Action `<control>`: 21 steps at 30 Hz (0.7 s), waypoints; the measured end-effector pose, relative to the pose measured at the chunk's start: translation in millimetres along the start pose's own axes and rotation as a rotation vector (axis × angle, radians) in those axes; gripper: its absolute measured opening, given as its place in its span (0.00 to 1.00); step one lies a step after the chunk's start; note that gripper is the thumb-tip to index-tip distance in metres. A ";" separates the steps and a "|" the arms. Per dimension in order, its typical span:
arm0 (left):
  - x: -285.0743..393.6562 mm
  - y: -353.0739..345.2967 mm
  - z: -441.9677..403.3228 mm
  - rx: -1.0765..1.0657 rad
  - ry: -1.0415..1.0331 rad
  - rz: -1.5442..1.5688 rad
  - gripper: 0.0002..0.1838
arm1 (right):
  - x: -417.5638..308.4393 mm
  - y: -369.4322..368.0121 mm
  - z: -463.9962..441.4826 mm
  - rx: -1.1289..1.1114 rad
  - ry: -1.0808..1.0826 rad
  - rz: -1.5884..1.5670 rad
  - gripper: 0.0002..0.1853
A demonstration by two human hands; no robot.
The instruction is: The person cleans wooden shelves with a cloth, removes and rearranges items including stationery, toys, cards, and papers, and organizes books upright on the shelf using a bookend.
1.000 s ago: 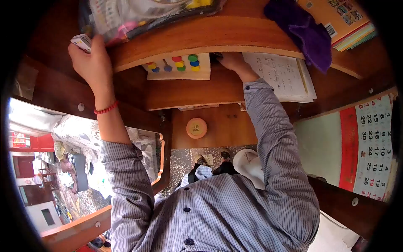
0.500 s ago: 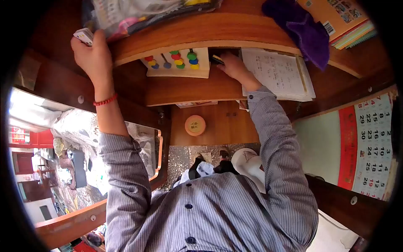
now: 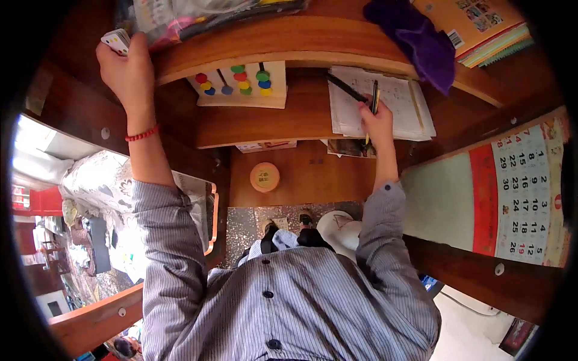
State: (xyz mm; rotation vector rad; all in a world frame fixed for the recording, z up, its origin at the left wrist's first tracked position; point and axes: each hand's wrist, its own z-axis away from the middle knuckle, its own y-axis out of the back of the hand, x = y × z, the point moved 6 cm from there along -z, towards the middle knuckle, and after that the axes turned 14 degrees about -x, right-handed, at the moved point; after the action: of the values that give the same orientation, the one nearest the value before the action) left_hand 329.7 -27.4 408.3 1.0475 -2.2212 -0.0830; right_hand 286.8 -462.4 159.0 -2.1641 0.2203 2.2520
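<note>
My left hand (image 3: 127, 75), a red bead bracelet on its wrist, is closed round a small stack of white cards with coloured dots (image 3: 115, 41). It is at the left end of the upper shelf, beside a clear plastic bag (image 3: 198, 18). My right hand (image 3: 379, 123) is closed on several thin pens: a long black one (image 3: 346, 88) points up and left, and a black-and-yellow one (image 3: 376, 97) stands more upright. They are over a stack of handwritten papers (image 3: 346, 117) on the lower shelf. My fingers partly hide the pens.
A white board with coloured discs on pegs (image 3: 274, 96) stands on the lower shelf. Purple cloth (image 3: 415, 45) hangs over the upper shelf edge near books (image 3: 481, 30). Below is a round orange container (image 3: 265, 177). Open cabinet doors flank me, with a calendar (image 3: 521, 198) on the right.
My right hand has come out of the dark gap beside the disc board and moved right, over the papers, with the pens now in plain view. My left hand still holds the cards.
</note>
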 end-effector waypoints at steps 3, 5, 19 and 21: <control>0.5 0.4 -0.3 -0.002 0.013 -0.013 0.20 | 2.0 -7.3 23.1 0.004 0.034 -0.230 0.14; -3.1 1.0 -2.4 -0.011 0.038 -0.081 0.20 | -8.0 -10.4 37.0 0.023 0.101 -0.130 0.15; 1.2 0.0 1.2 0.005 0.021 0.017 0.19 | -74.5 -30.1 72.6 0.109 0.415 0.486 0.22; 3.6 1.1 2.3 -0.016 0.049 0.002 0.18 | -77.1 -34.4 75.4 0.120 0.443 0.482 0.23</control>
State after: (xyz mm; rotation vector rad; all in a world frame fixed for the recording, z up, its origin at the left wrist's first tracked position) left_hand 325.9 -29.6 408.9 1.0281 -2.1738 -0.0732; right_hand 218.9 -413.3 235.1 -2.7394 0.9444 1.8206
